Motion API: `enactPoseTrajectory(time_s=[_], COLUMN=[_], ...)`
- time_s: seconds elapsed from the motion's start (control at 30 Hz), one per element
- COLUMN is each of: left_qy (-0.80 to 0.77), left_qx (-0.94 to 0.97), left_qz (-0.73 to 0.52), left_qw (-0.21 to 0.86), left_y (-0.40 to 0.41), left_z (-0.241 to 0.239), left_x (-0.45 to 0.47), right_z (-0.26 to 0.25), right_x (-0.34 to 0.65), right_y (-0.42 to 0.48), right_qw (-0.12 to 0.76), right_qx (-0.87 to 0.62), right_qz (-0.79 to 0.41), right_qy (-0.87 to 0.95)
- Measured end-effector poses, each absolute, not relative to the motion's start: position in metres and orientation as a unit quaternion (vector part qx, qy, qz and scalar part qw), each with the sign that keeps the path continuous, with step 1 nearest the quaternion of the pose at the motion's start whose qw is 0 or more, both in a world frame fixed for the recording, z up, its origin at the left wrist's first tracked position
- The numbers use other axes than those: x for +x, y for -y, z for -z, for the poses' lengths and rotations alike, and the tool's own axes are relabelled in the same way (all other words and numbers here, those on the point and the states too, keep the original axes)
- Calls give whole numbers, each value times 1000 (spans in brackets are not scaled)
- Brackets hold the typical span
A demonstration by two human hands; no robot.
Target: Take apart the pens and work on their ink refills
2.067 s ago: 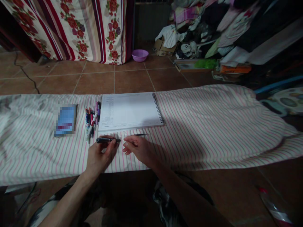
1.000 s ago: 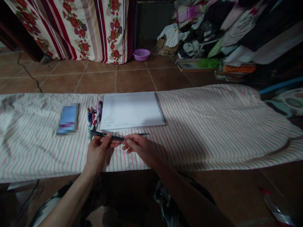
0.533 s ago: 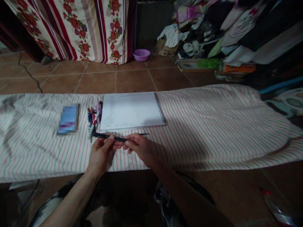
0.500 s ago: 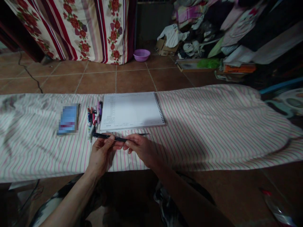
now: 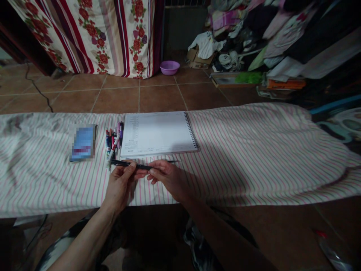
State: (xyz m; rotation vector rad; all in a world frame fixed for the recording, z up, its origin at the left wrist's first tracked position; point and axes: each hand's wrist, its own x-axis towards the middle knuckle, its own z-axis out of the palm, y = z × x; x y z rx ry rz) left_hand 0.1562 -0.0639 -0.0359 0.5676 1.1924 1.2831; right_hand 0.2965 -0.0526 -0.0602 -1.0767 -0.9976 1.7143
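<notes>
Gripping: left hand [image 5: 122,181], thumb and fingers clamped on the pen [image 5: 142,166], just below centre of the frame.
Right hand [image 5: 168,177]: fingertips together on the pen's right end.
Pad [image 5: 160,131]: on striped cloth [image 5: 254,150], mid-frame, above the hands.
Pens [image 5: 113,140]: bunched beside the pad's left edge.
Phone [image 5: 83,143]: left of frame, blurred.
Basin [image 5: 169,68]: on the floor [image 5: 158,96], upper centre.

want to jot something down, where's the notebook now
In the head view, the notebook lies on the striped cloth slightly left of centre, beyond the left hand and right hand, with pens beside its left edge.
</notes>
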Motion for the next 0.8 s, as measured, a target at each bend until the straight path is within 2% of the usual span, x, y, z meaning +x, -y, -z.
enactPoseTrajectory(time_s=[0.8], left_qy=[-516], left_qx=[220], left_qz=[-545], left_qw=[623], left_y=[64], left_z=[34], left_x=[161], right_z=[64], right_x=[298], right_y=[54], right_qw=[425], right_qx=[-455], right_qz=[-652], right_qy=[433])
